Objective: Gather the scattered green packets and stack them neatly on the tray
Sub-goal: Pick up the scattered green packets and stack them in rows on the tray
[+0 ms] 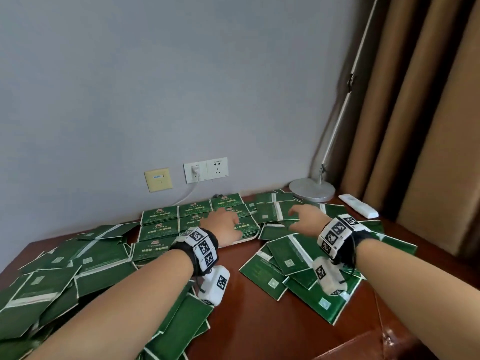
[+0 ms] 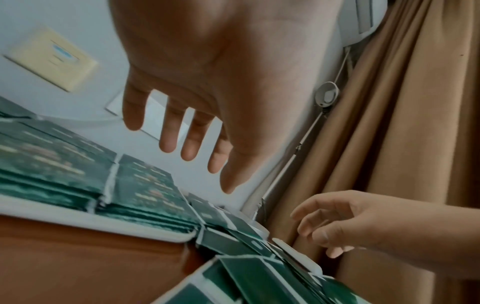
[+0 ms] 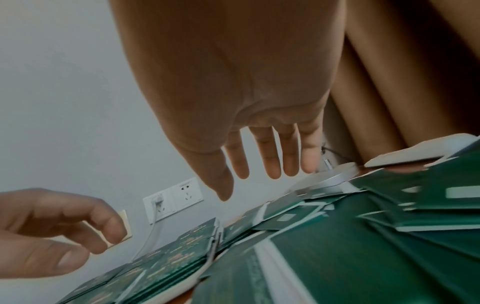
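Green packets lie stacked in neat rows [image 1: 181,219] on a white tray [image 1: 245,240] by the wall. My left hand [image 1: 228,223] hovers over the tray's right part, fingers [image 2: 192,148] spread and holding nothing. My right hand [image 1: 301,216] hangs just right of the tray over scattered packets [image 1: 275,214], its fingers [image 3: 272,164] straight and empty. A loose heap of packets [image 1: 65,271] covers the table's left side, and another heap [image 1: 293,266] lies under my right wrist. In the left wrist view the tray's rim [image 2: 103,225] shows below the stacks [image 2: 64,164].
A silver lamp base [image 1: 311,189] and a white remote [image 1: 359,206] sit at the back right corner. Wall sockets [image 1: 206,169] with a plugged cable are behind the tray. Brown curtains [image 1: 415,126] hang on the right. Bare wood [image 1: 246,320] shows between the two heaps.
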A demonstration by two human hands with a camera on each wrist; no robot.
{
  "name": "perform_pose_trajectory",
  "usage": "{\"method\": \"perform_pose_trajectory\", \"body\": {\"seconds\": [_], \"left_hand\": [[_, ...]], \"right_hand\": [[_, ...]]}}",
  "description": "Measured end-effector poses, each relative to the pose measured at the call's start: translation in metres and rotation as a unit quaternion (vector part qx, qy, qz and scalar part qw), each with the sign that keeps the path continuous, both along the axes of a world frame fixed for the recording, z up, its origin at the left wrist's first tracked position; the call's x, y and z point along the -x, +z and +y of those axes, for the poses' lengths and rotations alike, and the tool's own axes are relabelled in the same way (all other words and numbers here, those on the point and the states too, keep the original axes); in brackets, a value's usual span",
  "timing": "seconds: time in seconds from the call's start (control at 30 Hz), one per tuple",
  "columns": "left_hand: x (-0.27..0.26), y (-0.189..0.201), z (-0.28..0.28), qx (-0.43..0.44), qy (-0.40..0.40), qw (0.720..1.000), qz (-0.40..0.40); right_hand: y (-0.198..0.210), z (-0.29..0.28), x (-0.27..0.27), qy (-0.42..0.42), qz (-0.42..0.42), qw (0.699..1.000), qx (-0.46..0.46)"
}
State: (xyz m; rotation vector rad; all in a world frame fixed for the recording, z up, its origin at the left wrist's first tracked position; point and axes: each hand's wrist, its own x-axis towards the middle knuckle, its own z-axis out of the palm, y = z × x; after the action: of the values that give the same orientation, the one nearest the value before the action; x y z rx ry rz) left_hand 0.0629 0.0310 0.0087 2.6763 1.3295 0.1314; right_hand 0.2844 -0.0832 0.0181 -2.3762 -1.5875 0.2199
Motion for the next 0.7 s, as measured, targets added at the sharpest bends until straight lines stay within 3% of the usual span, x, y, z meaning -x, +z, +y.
{"method": "perform_pose_trajectory", "body": {"seconds": [0.27,0.7], "left_hand": [[-0.070,-0.022,-0.047,0.024,-0.076,0.997,0.003],[-0.125,-0.057,-0.048,0.054,-0.107,0.993,0.010]], "right_hand": [[-0.029,-0.076,-0.047,-0.045,-0.007,0.998,0.035],[-0.062,-0.096,-0.095,-0.094,-0.062,0.990,0.089]]}}
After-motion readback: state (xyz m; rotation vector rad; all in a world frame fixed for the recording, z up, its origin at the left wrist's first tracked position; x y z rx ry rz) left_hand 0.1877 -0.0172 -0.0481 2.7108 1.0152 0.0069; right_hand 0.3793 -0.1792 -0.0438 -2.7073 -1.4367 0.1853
